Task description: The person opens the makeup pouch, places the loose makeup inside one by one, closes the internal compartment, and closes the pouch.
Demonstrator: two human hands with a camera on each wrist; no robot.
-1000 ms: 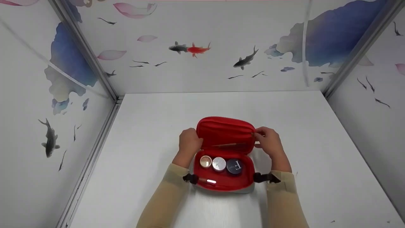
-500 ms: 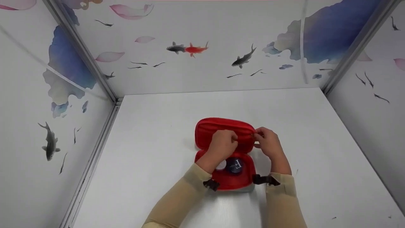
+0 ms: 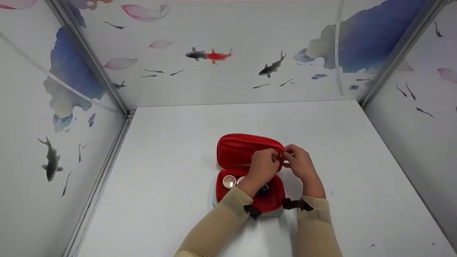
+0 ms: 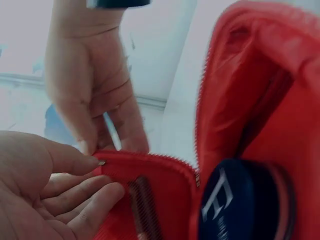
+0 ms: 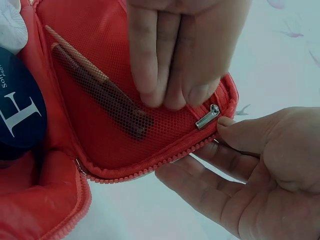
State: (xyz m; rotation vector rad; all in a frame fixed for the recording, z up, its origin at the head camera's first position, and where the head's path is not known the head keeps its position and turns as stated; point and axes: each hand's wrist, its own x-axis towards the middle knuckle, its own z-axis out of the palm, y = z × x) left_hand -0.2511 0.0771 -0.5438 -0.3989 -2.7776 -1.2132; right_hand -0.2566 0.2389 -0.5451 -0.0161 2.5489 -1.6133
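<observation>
A red zippered cosmetic bag (image 3: 235,151) lies unzipped and spread on the table, lid folded back. My right hand (image 3: 302,162) pinches the lid's right edge between thumb and fingers. Over the lid, my left hand (image 3: 264,164) has its thumb close to a silver zipper pull (image 5: 207,117) on the mesh pocket; in the right wrist view the pull shows uncovered. Behind the mesh (image 5: 110,120) lie two slim brush-like sticks (image 5: 100,77). The bag's base holds a small beige-topped round jar (image 3: 229,182), a partly hidden white-lidded jar (image 3: 241,180) and a dark blue round container (image 4: 225,200).
The bag rests on a white table (image 3: 171,160). Printed white panels enclose it: a back wall (image 3: 228,82), a left wall (image 3: 21,117) and a right wall (image 3: 403,132). Black straps (image 3: 298,204) circle both sleeved wrists.
My left hand has left the lid's left edge and crossed rightward over the bag to the zipper-pull corner. My right hand stays on the lid's right edge.
</observation>
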